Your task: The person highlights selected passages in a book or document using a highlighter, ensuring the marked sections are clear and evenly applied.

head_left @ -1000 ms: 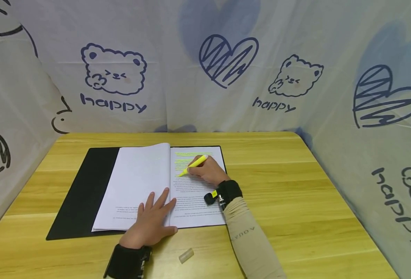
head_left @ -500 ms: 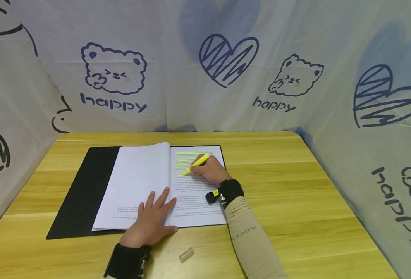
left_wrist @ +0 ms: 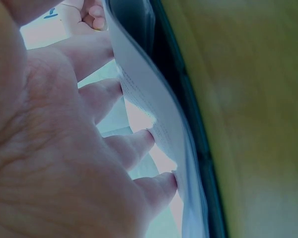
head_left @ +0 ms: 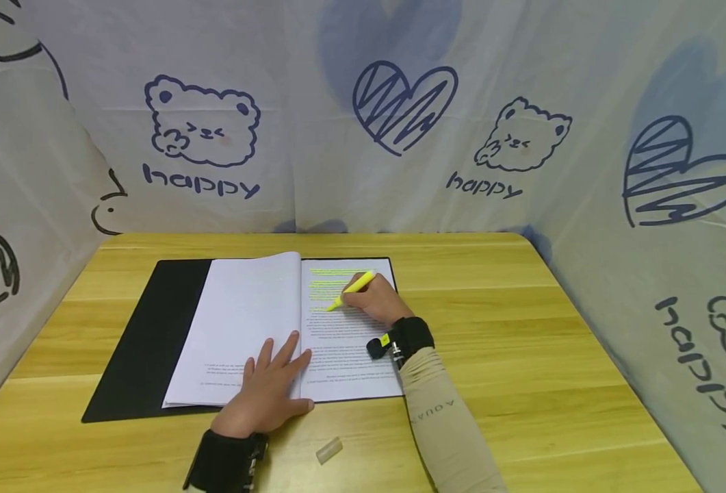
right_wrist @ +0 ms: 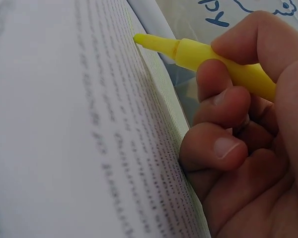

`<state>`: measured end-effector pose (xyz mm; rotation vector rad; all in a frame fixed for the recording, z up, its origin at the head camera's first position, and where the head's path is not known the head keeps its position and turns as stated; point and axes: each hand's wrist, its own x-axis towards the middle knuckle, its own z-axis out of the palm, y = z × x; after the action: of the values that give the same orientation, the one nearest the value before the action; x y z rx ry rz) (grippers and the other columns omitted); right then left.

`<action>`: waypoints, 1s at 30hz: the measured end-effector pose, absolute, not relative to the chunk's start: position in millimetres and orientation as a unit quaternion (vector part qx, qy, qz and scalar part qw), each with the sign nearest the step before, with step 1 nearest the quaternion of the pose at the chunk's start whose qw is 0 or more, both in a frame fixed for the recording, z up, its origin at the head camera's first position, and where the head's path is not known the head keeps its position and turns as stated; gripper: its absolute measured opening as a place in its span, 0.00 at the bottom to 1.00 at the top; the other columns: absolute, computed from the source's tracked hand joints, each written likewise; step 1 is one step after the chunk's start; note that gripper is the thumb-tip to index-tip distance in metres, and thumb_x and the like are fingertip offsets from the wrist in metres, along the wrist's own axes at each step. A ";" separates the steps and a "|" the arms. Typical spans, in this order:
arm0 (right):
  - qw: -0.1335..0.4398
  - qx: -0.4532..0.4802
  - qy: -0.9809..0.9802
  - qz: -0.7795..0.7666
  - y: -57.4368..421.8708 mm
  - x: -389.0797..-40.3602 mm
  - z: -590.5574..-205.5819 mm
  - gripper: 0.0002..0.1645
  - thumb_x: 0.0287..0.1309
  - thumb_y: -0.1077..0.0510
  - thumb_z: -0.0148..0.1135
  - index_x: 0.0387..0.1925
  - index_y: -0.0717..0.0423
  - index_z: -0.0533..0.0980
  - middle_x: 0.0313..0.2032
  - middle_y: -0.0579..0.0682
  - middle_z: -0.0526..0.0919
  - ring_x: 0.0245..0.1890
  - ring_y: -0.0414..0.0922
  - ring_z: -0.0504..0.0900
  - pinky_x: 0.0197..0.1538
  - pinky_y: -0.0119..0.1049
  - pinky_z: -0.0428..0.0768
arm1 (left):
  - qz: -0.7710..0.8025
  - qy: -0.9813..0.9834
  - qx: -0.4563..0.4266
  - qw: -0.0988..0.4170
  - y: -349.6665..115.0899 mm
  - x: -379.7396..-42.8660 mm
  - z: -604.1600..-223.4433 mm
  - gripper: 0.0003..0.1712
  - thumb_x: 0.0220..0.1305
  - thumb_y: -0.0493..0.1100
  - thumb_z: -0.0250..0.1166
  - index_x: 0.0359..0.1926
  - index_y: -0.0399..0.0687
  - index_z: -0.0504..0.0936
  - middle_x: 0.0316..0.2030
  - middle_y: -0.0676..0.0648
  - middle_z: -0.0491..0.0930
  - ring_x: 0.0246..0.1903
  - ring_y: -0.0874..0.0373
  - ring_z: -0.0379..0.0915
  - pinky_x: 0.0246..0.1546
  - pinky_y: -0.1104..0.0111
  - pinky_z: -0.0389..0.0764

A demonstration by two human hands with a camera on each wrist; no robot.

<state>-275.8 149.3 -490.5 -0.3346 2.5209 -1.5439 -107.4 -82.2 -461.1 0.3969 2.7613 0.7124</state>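
My right hand (head_left: 376, 299) pinches a yellow highlighter (head_left: 352, 289), its tip right at a line of print on the right-hand page (head_left: 350, 383). In the right wrist view the highlighter (right_wrist: 213, 62) lies between thumb and fingers, the other fingers curled under it beside the paper. Several lines near the top of that page bear yellow marks (head_left: 326, 286). My left hand (head_left: 267, 394) rests with fingers spread across the lower inner part of the mostly blank left-hand page (head_left: 239, 308). From the left wrist, its fingertips show pressed on the paper (left_wrist: 154, 99).
The pages sit in an open black folder (head_left: 141, 342) on a wooden table (head_left: 510, 356). A small translucent cap (head_left: 329, 450) lies near the front edge, between my forearms. Printed cloth (head_left: 313, 171) hangs behind and along both sides.
My right hand has slid a little to the right with the highlighter, its tip moving along the line of print. The left hand stays in place.
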 end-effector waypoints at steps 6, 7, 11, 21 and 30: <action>0.078 -0.105 0.845 -0.518 149.4 -275.6 -491.2 0.06 0.58 0.55 0.72 0.36 0.50 0.83 0.29 0.48 0.80 0.30 0.45 0.77 0.34 0.36 0.72 | 0.244 0.951 0.135 0.133 -81.8 -107.8 -461.1 0.47 0.59 0.49 0.77 0.76 0.46 0.68 0.82 0.40 0.47 0.78 0.27 0.31 0.71 0.28 0.38; 0.077 -0.104 0.845 -0.518 149.4 -275.6 -491.1 0.06 0.58 0.55 0.72 0.35 0.50 0.83 0.30 0.48 0.80 0.32 0.45 0.77 0.35 0.36 0.72 | 0.244 0.951 0.135 0.133 -81.7 -107.6 -460.9 0.47 0.59 0.49 0.77 0.76 0.46 0.68 0.82 0.40 0.47 0.78 0.27 0.31 0.71 0.28 0.38; 0.079 -0.102 0.841 -0.526 149.8 -275.9 -491.5 0.06 0.58 0.56 0.72 0.35 0.51 0.83 0.31 0.49 0.81 0.33 0.45 0.78 0.37 0.36 0.73 | 0.243 0.951 0.134 0.134 -81.5 -107.4 -460.4 0.47 0.59 0.49 0.77 0.76 0.46 0.68 0.82 0.40 0.47 0.78 0.27 0.31 0.71 0.28 0.38; 0.075 -0.096 0.838 -0.532 151.5 -275.0 -490.4 0.06 0.59 0.56 0.72 0.36 0.52 0.82 0.32 0.50 0.81 0.32 0.45 0.77 0.37 0.36 0.74 | 0.245 0.951 0.136 0.133 -82.1 -106.8 -459.8 0.47 0.59 0.49 0.77 0.76 0.46 0.68 0.82 0.39 0.47 0.78 0.27 0.31 0.70 0.28 0.37; 0.077 -0.092 0.847 -0.517 153.6 -276.0 -487.4 0.07 0.58 0.55 0.71 0.36 0.52 0.81 0.31 0.50 0.80 0.33 0.46 0.78 0.38 0.37 0.75 | 0.245 0.951 0.137 0.131 -82.4 -106.8 -459.8 0.47 0.59 0.49 0.77 0.76 0.46 0.68 0.82 0.40 0.46 0.78 0.27 0.31 0.71 0.28 0.37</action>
<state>-276.0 153.6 -487.4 -0.2764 2.5388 -1.5507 -106.8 -82.4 -459.8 0.3984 2.7605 0.7121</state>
